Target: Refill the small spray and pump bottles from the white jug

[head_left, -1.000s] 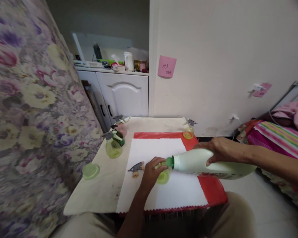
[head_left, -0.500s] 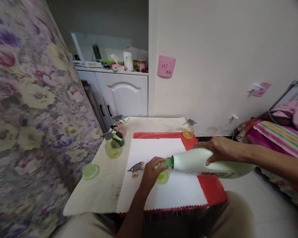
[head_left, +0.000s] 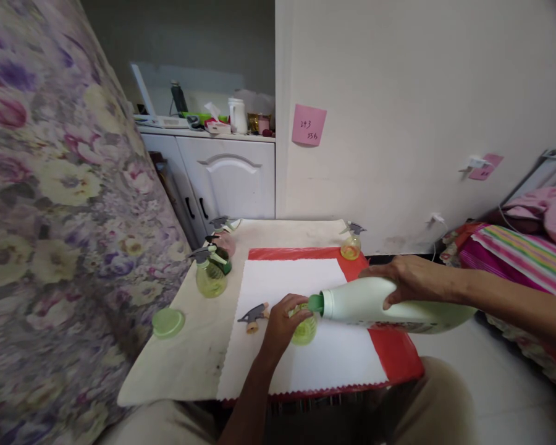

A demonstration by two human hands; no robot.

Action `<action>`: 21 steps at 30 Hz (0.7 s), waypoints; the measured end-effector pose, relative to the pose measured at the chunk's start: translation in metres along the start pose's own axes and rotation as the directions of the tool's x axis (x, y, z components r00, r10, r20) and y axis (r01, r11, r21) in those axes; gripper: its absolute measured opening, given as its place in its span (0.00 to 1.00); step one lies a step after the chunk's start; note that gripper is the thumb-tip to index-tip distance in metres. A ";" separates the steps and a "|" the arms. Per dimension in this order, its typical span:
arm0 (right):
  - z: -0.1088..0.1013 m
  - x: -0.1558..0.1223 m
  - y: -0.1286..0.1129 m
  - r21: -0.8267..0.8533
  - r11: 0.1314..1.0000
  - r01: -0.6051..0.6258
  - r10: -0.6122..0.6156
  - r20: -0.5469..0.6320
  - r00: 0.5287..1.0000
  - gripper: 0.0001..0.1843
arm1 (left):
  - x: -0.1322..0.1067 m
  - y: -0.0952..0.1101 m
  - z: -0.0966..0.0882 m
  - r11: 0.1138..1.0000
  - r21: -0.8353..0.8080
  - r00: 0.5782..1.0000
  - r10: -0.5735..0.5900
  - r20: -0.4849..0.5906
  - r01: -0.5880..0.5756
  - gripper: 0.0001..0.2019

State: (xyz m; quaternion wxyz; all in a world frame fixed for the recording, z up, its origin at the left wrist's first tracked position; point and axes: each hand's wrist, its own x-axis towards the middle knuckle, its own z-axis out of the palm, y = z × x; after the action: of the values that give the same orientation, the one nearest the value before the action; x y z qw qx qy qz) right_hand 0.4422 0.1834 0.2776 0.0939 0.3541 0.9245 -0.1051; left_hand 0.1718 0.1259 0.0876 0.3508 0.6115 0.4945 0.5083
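My left hand (head_left: 285, 321) is closed around the neck of a small yellow-green spray bottle body (head_left: 304, 330) standing on a white sheet (head_left: 333, 364). Over its mouth, my right hand (head_left: 410, 281) grips a large pale green detergent bottle (head_left: 359, 300), tipped almost level. The green spout (head_left: 315, 303) meets the small bottle's opening; whether liquid is flowing I cannot tell. Left of my left hand, a grey spray trigger head (head_left: 254, 317) lies loose on the sheet. A round light green cap (head_left: 167, 322) rests at the table's left side.
A yellow-green spray bottle (head_left: 210, 278), a dark green one (head_left: 222, 259) and a pink one (head_left: 225, 242) stand at the back left. Another spray bottle (head_left: 351, 244) holds orange liquid on the red cloth (head_left: 401, 355). A floral curtain (head_left: 74, 216) hangs at the left, beside the table.
Both hands and both bottles keep nearly the same positions. The view has shifted very slightly; nothing was let go or taken up.
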 end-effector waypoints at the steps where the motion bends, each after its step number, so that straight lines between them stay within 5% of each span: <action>1: 0.000 0.000 0.001 -0.004 1.000 0.001 -0.001 -0.006 1.000 0.27 | 0.000 0.000 0.000 1.000 0.000 1.000 0.002 -0.001 -0.002 0.08; 21: -0.003 -0.001 -0.002 0.017 1.000 0.001 -0.001 0.006 1.000 0.27 | 0.000 0.000 0.000 1.000 -0.006 1.000 0.007 -0.004 -0.007 0.08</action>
State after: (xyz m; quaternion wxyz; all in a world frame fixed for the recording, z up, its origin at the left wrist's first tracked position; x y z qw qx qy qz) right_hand 0.4414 0.1823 0.2805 0.0936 0.3540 0.9236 -0.1139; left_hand 0.1723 0.1262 0.0880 0.3498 0.6113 0.4916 0.5121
